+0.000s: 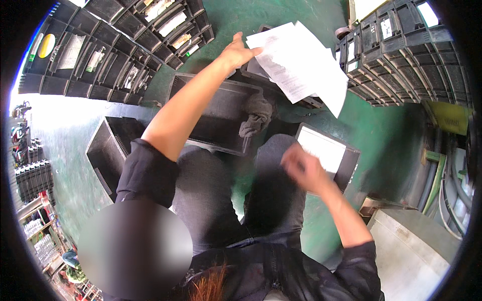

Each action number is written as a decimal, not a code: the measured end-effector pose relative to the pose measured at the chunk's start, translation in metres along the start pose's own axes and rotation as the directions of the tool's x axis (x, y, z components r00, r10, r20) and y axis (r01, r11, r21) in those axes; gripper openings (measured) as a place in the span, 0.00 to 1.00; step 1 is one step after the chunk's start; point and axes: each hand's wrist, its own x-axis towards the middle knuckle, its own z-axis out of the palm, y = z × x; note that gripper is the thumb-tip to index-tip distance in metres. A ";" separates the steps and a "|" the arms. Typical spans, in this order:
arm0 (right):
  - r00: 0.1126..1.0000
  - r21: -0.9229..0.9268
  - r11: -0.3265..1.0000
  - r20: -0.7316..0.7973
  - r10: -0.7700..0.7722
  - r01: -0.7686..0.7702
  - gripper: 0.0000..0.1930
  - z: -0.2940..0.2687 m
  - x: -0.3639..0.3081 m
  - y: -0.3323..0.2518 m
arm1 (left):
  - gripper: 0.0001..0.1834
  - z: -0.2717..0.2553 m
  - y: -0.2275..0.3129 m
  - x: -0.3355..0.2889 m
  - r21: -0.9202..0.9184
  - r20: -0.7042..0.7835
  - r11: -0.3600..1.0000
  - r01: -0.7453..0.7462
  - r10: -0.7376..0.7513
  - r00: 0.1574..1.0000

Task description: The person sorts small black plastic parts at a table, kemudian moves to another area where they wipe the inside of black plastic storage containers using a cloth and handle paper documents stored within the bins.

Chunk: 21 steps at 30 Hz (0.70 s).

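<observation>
My left hand [237,53] reaches far forward, its fingers stretched and apart. Its thumb meets the left edge of several loose white printed sheets [293,62]. These sheets fan out over a dark box [261,76], and one corner hangs past its right side. Above my right knee is my right hand [305,171], smeared by motion, its fingers partly curled. Whether anything is in it does not show. Close beside it, a black box [348,171] carries a white sheet [321,150]. A grey cloth [257,114] drapes over the right end of a black crate [211,118] before my knees.
Stacked black crates with labels stand at the far left [95,55] and far right [401,55]. Another open black crate [108,150] is left of my legs. A pale metal cabinet [409,251] stands at my lower right, on green floor [379,145].
</observation>
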 end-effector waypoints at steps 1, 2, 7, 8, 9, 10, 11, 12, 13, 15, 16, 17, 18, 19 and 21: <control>0.936 0.088 0.989 0.320 -0.145 0.123 0.07 -0.003 -0.022 -0.015 | 0.39 -0.006 -0.007 -0.003 -0.006 0.045 1.000 0.006 -0.006 0.999; 0.747 0.190 0.953 0.663 0.052 -0.235 0.07 -0.001 -0.049 -0.035 | 0.38 -0.009 -0.015 -0.004 -0.011 0.097 1.000 0.010 -0.009 0.995; 0.570 -0.039 0.992 0.821 -0.038 0.122 0.08 0.004 -0.148 -0.037 | 0.29 -0.044 -0.049 -0.040 0.071 0.265 0.993 0.095 -0.110 0.958; 0.570 -0.123 0.984 0.821 0.029 0.127 0.08 -0.004 -0.154 -0.043 | 0.27 -0.054 -0.047 -0.050 0.087 0.308 0.984 0.157 -0.177 0.935; 0.619 -0.098 0.982 0.785 -0.025 0.164 0.10 -0.007 -0.168 -0.036 | 0.26 -0.062 -0.051 -0.056 0.101 0.302 0.985 0.142 -0.167 0.939; 0.627 -0.107 0.979 0.779 -0.025 0.172 0.11 -0.009 -0.172 -0.038 | 0.25 -0.072 -0.057 -0.064 0.116 0.289 0.984 0.134 -0.163 0.943; 0.634 -0.123 0.976 0.773 -0.020 0.181 0.11 -0.012 -0.174 -0.040 | 0.24 -0.081 -0.068 -0.069 0.175 0.265 0.985 -0.010 -0.038 0.964; 0.636 -0.137 0.972 0.772 -0.018 0.193 0.12 -0.016 -0.175 -0.041 | 0.22 -0.090 -0.082 -0.074 0.238 0.241 0.961 -0.144 0.086 0.967; 0.604 -0.152 0.970 0.797 0.007 0.189 0.13 -0.016 -0.177 -0.041 | 0.20 -0.094 -0.092 -0.073 0.299 0.236 0.911 -0.283 0.217 0.947; 0.543 -0.172 0.969 0.838 0.048 0.179 0.14 -0.012 -0.179 -0.038 | 0.18 -0.105 -0.097 -0.077 0.456 0.290 0.849 -0.265 0.140 0.947; 0.413 -0.135 0.986 0.907 0.081 0.102 0.14 -0.012 -0.164 -0.038 | 0.17 -0.112 -0.104 -0.083 0.536 0.300 0.807 -0.248 0.093 0.949; 0.272 -0.111 0.993 0.957 0.099 0.030 0.14 -0.015 -0.133 -0.039 | 0.18 -0.118 -0.116 -0.089 0.572 0.264 0.797 -0.194 0.045 0.963; 0.132 -0.103 0.994 0.985 0.108 -0.048 0.14 -0.019 -0.101 -0.036 | 0.19 -0.122 -0.136 -0.091 0.604 0.230 0.783 -0.147 0.005 0.973; 0.435 -0.067 0.989 0.893 0.117 -0.129 0.15 -0.031 -0.070 -0.015 | 0.23 -0.131 -0.201 -0.094 0.630 0.100 0.768 -0.114 0.065 0.993; 0.952 -0.344 0.921 0.172 0.252 -0.182 0.14 -0.035 -0.013 0.042 | 0.31 -0.130 -0.271 -0.089 0.628 -0.062 0.778 0.000 0.050 0.997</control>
